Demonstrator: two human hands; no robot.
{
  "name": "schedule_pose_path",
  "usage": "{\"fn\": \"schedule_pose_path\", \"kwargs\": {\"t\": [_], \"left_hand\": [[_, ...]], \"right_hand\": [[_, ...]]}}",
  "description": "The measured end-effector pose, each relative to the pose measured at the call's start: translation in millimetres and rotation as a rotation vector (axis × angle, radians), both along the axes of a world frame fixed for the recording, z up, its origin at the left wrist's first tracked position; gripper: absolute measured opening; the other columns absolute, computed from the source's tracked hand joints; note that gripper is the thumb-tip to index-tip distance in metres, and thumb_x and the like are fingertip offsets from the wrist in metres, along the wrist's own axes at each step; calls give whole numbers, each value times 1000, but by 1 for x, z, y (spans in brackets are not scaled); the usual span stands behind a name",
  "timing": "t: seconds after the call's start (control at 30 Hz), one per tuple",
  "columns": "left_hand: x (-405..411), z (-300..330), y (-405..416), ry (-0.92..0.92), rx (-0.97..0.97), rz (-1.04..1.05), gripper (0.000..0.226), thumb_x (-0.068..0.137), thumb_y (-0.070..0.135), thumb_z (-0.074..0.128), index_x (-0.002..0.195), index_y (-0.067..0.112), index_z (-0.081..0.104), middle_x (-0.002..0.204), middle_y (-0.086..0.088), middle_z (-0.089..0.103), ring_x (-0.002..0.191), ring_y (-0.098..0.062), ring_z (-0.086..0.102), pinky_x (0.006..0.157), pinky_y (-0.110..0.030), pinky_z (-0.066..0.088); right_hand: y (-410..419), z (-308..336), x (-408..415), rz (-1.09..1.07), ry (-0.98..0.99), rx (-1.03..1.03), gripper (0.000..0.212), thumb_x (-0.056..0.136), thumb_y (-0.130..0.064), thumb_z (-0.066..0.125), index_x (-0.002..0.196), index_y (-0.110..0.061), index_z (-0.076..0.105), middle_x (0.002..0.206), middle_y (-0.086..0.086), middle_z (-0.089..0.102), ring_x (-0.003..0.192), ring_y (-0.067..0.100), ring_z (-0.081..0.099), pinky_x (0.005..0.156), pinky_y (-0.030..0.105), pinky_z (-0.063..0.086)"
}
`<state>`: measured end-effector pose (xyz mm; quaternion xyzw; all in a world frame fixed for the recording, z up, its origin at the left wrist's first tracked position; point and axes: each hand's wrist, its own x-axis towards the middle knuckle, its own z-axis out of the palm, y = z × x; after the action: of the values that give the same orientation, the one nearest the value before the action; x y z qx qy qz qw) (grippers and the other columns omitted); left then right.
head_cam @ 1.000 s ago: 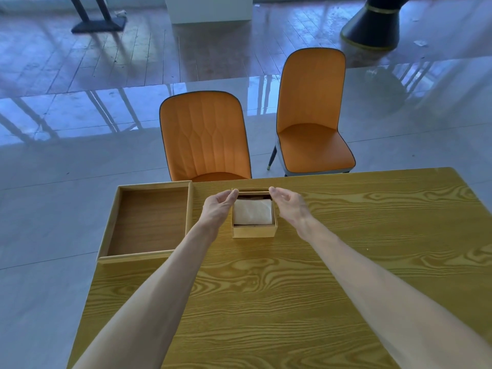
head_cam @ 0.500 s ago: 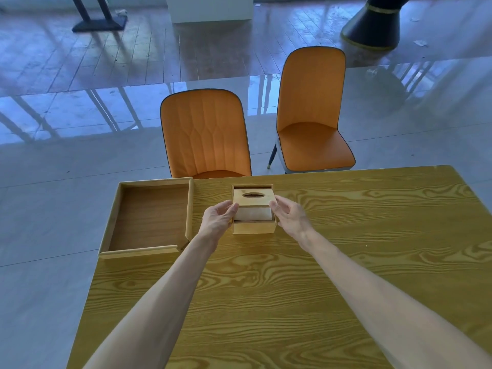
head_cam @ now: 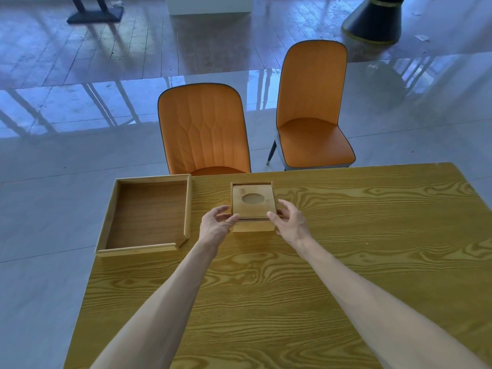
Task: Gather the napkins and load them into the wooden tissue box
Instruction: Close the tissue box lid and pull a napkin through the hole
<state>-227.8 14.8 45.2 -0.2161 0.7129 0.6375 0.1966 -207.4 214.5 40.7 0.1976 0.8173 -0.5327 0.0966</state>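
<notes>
On the yellow wood-grain table (head_cam: 292, 302), seen from the head camera, the wooden tissue box (head_cam: 253, 225) sits near the far edge, about midway across. Its lid (head_cam: 253, 200), a flat panel with an oval opening, lies over the top of the box, with a thin dark gap showing along the near edge between lid and box front. The napkins cannot be seen; the oval shows only a dull wood tone, and what lies beneath is not clear.

The left hand (head_cam: 214, 227) is at the box's near left corner, thumb and fingertips pinching the lid's corner. The right hand (head_cam: 290, 222) is at the near right corner, fingers curled with the thumb tip touching the lid's edge; whether the fingers behind it press the box side is hard to make out. Both forearms run off the bottom of the picture.

To the left, a shallow wooden tray (head_cam: 187, 209) overhangs the table's left edge, well apart from the box. Beyond the table stand two orange chairs (head_cam: 203, 129), the left one's seat mostly hidden by the tabletop. Dark shapes at the top of the view are cut off.
</notes>
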Motion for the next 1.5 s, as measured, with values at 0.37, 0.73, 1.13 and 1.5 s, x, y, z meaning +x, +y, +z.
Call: {"fn": "schedule_pose_path", "kwargs": {"t": [0.37,0.73,1.13,1.5], "left_hand": [[-11,-7,-1,-6,-91,-17,47,77,8,81,119,20,65,108,-3,69,99,-19,66,92,-41,54],[-32,-9,-1,-55,-131,-135,63,74,34,83,131,24,56,114,-3,66,100,-19,64,93,-41,52],[-36,-18,6,-14,-341,-158,66,69,44,84,127,30,55,104,6,64,91,-16,66,86,-41,56],[-33,-22,8,6,-368,-126,61,71,46,82,125,32,56,100,10,63,89,-15,66,80,-35,55]], "right_hand": [[-2,-4,-8,40,-19,160,66,87,-30,75,144,-17,45,132,13,63,106,29,66,92,46,56],[-15,15,-30,315,330,787,27,92,-32,68,117,-22,71,101,3,66,81,19,66,62,27,56],[-35,12,-75,752,357,1147,34,97,-44,55,120,-23,70,111,0,61,105,16,68,88,25,56],[-38,4,-83,789,329,1087,22,102,-13,48,110,-7,68,106,7,64,94,21,67,67,23,44]]}}
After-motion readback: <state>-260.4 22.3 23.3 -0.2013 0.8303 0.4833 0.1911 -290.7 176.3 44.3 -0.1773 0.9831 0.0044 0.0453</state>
